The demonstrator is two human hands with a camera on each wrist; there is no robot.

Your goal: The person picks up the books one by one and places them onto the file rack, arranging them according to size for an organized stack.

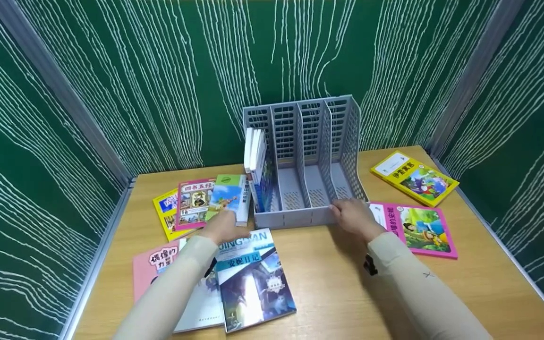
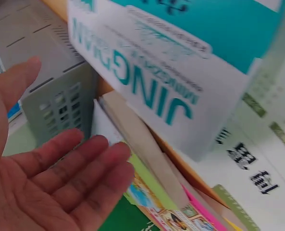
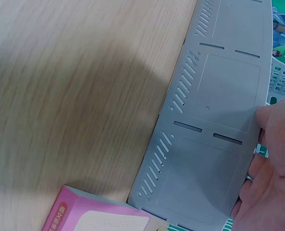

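A grey magazine rack (image 1: 295, 217) with several compartments stands at the table's middle, several white-spined books (image 1: 256, 158) upright in its leftmost one. My right hand (image 1: 354, 218) grips the rack's front rim; in the right wrist view its thumb lies on the front face and the fingers curl behind. My left hand (image 1: 223, 227) is over the near end of a book with a green and blue cover (image 1: 225, 196). In the left wrist view, that hand (image 2: 60, 185) has its fingers extended with nothing in them. Close by lies a blue-and-white book (image 1: 255, 283) titled "JINGDIAN".
Left of the rack, a pink-bordered book (image 1: 191, 198) overlaps a yellow one (image 1: 164, 215). A pink-and-white book (image 1: 147, 264) lies under my left forearm. On the right are a yellow book (image 1: 416, 178) and a magenta book (image 1: 425, 230). Green walls enclose the wooden table (image 1: 328, 293).
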